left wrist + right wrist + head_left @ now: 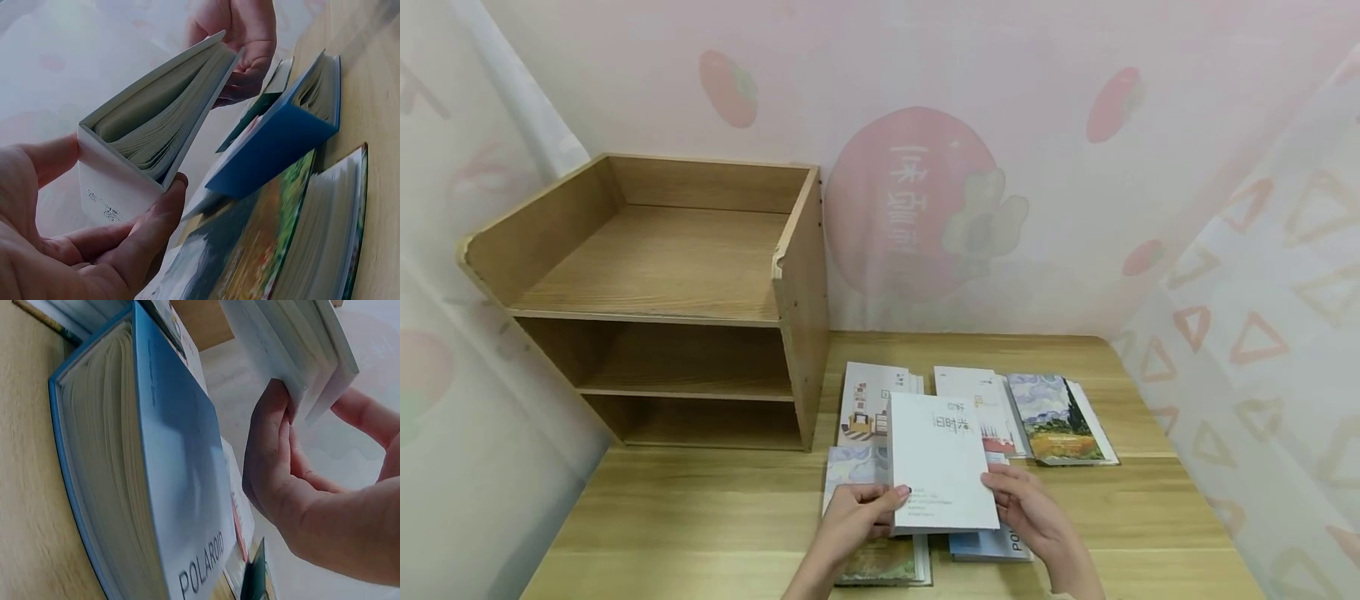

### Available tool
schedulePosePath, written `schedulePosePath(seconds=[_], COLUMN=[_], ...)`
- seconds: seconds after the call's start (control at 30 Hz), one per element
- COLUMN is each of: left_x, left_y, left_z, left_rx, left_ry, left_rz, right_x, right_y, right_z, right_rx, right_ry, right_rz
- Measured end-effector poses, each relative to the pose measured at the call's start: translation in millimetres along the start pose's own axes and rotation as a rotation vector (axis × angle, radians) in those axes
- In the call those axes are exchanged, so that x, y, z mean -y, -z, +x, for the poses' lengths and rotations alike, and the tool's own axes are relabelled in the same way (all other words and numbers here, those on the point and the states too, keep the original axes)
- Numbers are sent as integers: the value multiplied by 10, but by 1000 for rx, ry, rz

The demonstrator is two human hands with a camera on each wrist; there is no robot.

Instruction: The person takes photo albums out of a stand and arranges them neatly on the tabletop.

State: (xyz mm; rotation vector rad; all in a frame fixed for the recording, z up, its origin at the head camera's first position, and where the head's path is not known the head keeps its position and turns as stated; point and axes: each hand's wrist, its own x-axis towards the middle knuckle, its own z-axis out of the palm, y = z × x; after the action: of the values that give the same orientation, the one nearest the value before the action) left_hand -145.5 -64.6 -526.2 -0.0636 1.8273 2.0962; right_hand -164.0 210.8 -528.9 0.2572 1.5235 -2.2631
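Both hands hold a white book [943, 467] with dark print on its cover, raised and tilted over other books. My left hand [853, 521] grips its left side, thumb on the cover; in the left wrist view the fingers and thumb pinch its spine. The right hand [1030, 512] pinches the opposite edge, and in the right wrist view the pages fan slightly there. Beneath lies a blue book [181, 456] marked POLAROID, partly hidden in the head view. A book with a painted landscape cover [244, 250] lies below on the left, partly covered by the left hand and white book.
Farther back on the wooden table [700, 508] lie a white book with a room drawing [857, 400], a white one with red print [962, 387] and another painted-cover book [1052, 417]. A wooden shelf unit [805, 333] stands at the left, before a printed curtain [1060, 250].
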Motion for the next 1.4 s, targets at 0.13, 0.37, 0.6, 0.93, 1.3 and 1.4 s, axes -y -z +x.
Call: schedulePosePath(seconds=[0.13, 0.37, 0.6, 0.93, 1.3, 1.4], left_x=[9, 34, 109, 129, 135, 144], left_y=[-58, -127, -153, -244, -436, -516], left_z=[-4, -6, 57, 68, 117, 121], left_rx=[6, -14, -11, -2, 63, 74], left_ry=[-8, -9, 27, 34, 53, 48], left_rz=[13, 56, 101, 80, 24, 35], right_x=[2, -1, -8, 10, 172, 220], right_y=[35, 97, 119, 210, 475, 557], right_z=[-26, -67, -91, -124, -182, -208], right_rx=[-46, -55, -77, -125, -32, -32], right_ry=[21, 7, 18, 30, 40, 34], right_rz=[-24, -45, -57, -108, -154, -157])
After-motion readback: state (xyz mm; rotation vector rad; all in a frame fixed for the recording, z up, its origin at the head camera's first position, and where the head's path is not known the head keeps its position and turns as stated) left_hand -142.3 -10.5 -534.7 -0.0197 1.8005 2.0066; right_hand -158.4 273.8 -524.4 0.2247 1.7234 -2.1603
